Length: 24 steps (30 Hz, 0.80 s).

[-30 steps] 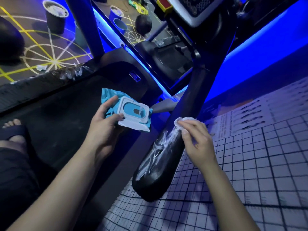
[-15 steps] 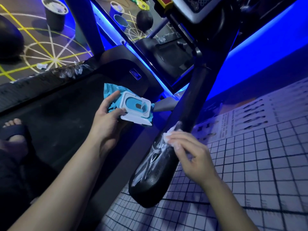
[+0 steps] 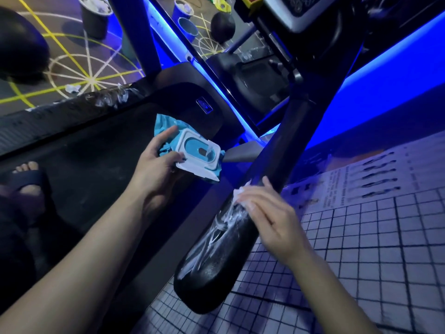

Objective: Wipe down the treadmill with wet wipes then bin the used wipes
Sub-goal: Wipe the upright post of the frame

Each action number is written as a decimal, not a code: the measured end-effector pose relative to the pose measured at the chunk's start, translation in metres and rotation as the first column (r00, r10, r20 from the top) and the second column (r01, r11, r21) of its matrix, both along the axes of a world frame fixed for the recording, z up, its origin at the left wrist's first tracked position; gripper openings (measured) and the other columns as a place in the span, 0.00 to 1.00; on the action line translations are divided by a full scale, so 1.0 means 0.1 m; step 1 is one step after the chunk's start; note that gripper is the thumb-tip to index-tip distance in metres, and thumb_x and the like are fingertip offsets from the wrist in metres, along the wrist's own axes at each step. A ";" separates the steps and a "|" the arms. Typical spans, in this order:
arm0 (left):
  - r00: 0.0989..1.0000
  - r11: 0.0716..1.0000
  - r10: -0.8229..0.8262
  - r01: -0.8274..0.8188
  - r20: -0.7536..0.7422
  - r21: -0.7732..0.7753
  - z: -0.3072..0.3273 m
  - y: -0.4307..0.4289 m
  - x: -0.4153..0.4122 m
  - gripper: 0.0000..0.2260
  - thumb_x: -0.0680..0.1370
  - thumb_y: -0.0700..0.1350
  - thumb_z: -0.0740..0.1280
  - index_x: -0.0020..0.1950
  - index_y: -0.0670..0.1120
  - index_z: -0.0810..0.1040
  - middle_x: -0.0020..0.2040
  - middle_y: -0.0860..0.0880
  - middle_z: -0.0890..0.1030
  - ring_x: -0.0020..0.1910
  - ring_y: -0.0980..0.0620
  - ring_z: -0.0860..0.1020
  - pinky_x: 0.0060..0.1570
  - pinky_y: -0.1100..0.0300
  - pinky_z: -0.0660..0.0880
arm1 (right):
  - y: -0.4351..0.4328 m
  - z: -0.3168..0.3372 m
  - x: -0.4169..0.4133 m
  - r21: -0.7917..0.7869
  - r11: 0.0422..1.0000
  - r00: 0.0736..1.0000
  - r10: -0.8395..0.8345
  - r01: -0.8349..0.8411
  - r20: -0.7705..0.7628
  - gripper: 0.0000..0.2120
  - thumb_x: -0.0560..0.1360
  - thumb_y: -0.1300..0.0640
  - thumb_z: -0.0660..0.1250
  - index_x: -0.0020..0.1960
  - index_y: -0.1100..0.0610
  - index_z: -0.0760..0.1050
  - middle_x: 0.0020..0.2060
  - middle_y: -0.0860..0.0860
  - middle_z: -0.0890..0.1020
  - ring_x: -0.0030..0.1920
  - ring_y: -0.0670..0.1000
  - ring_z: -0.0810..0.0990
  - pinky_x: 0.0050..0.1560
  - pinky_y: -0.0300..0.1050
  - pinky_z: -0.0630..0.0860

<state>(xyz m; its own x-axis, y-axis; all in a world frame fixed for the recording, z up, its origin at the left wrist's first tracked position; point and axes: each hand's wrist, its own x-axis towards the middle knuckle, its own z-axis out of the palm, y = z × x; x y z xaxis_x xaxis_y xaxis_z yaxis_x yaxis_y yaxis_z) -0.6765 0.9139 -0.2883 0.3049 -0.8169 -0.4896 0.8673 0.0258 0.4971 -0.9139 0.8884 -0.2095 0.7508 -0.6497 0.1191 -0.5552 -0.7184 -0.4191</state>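
Room: dim gym, blue strip lighting; floor point(image 3: 72, 75) with yellow lines at far left.
Bin point(image 3: 95, 18): upper left, well apart from the work; white scraps inside.
Belt point(image 3: 79, 165): dark, under the left arm.
Left hand point(image 3: 156, 167): clasped on pack point(image 3: 195, 155), thumb on top, lid flipped open. Pack is soft, crinkly and light.
Rail point(image 3: 216, 249): black treadmill arm, streaked with wet white smears; likely slick.
Wipe point(image 3: 238, 192): on the rail's upper stretch, under the fingertips. Limp and damp, it bunches easily; best pinned flat or pinched at a fold.
Right hand point(image 3: 269, 218): fingers nearly straight, pressing the wipe to the rail; thumb hidden.
Tiles point(image 3: 361, 237): gridded floor, right.
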 end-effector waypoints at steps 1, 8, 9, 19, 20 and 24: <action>1.000 1.000 -0.004 0.004 0.001 -0.002 0.00 -0.01 0.00 0.29 0.77 0.23 0.59 0.70 0.49 0.79 0.53 0.40 0.85 0.40 0.47 0.86 0.36 0.58 0.82 | 0.11 -0.01 0.00 -0.010 0.999 0.999 0.037 -0.037 0.001 0.13 0.83 0.60 0.60 0.55 0.61 0.84 0.55 0.49 0.84 0.62 0.47 0.80 0.77 0.56 0.61; 1.000 1.000 -0.018 0.018 0.014 0.010 -0.03 -0.10 -0.01 0.28 0.78 0.24 0.60 0.70 0.49 0.79 0.54 0.41 0.84 0.38 0.50 0.86 0.34 0.60 0.81 | -0.02 -0.01 -0.06 -0.091 0.989 0.993 0.115 -0.117 -0.018 0.12 0.82 0.61 0.62 0.56 0.61 0.83 0.55 0.50 0.84 0.62 0.48 0.80 0.77 0.58 0.62; 1.000 1.000 -0.019 0.019 0.019 0.014 -0.03 -0.12 -0.01 0.28 0.78 0.24 0.60 0.70 0.49 0.79 0.54 0.41 0.84 0.38 0.50 0.85 0.34 0.60 0.81 | -0.13 -0.02 -0.05 -0.094 0.993 0.997 0.070 -0.071 -0.014 0.12 0.82 0.60 0.62 0.56 0.60 0.84 0.56 0.49 0.84 0.62 0.47 0.80 0.77 0.58 0.60; 0.998 1.000 -0.018 0.017 -0.063 -0.016 -0.06 -0.18 -0.05 0.26 0.78 0.27 0.61 0.70 0.49 0.79 0.50 0.42 0.86 0.36 0.50 0.84 0.34 0.59 0.81 | 0.25 -0.02 0.01 -0.014 0.995 0.995 0.096 -0.096 0.024 0.12 0.81 0.59 0.62 0.54 0.61 0.85 0.55 0.50 0.85 0.63 0.49 0.80 0.77 0.60 0.60; 0.998 1.000 -0.017 0.016 -0.063 -0.022 -0.06 -0.18 -0.05 0.26 0.78 0.27 0.62 0.71 0.49 0.79 0.49 0.42 0.86 0.35 0.50 0.84 0.34 0.59 0.82 | 0.31 -0.01 0.01 -0.014 0.991 0.991 0.130 -0.130 0.027 0.12 0.81 0.60 0.63 0.54 0.61 0.85 0.56 0.50 0.85 0.63 0.49 0.81 0.76 0.61 0.62; 0.999 0.999 -0.027 0.027 -0.024 -0.025 -0.07 -0.15 -0.02 0.25 0.78 0.28 0.62 0.69 0.49 0.80 0.46 0.43 0.86 0.33 0.50 0.83 0.33 0.58 0.81 | 0.14 0.03 0.03 -0.047 0.982 0.983 0.183 -0.182 0.020 0.11 0.80 0.60 0.63 0.53 0.60 0.85 0.53 0.49 0.85 0.60 0.47 0.82 0.76 0.61 0.62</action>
